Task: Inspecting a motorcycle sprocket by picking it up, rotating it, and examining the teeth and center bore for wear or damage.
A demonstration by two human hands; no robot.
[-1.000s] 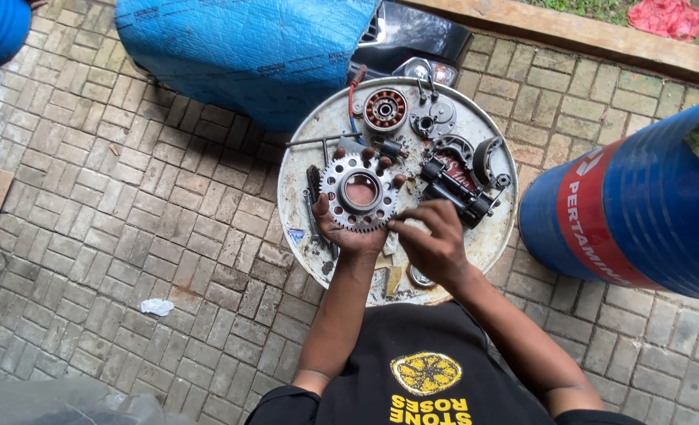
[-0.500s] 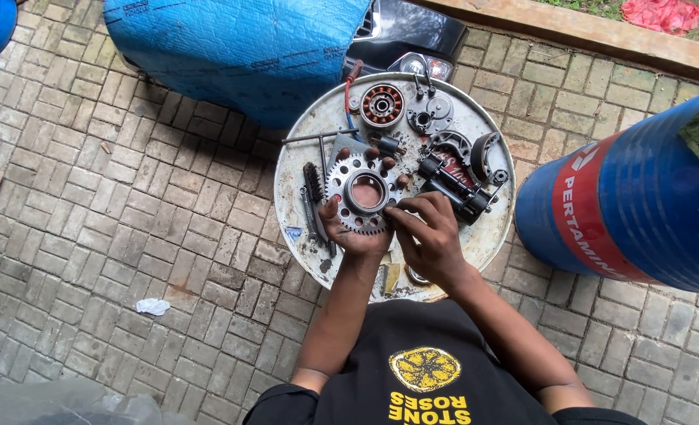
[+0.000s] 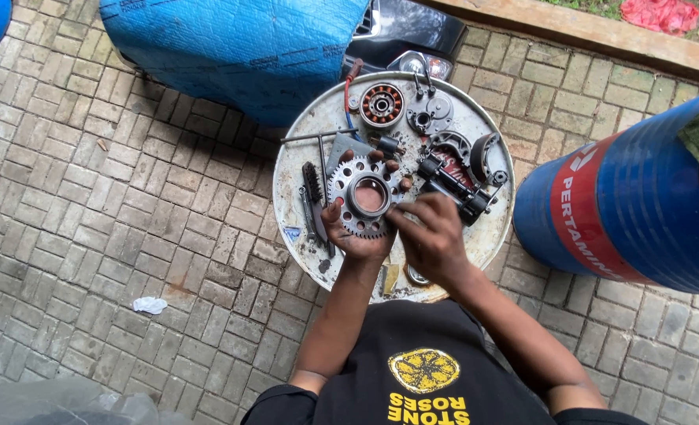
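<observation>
Left hand [image 3: 359,236] grips a toothed metal sprocket [image 3: 365,197] from beneath, over the middle of a round drum-lid surface [image 3: 302,157]. Right hand [image 3: 432,236], fingers curled, touches the sprocket's right edge.

Left hand [image 3: 359,228] cupped — right hand [image 3: 432,236] pinching

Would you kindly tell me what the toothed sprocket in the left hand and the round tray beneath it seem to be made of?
Sprocket: apparently bare steel, dull grey with a faint sheen on its teeth. Round tray: likely sheet metal, pale paint worn and rust-stained near the rim.
</observation>
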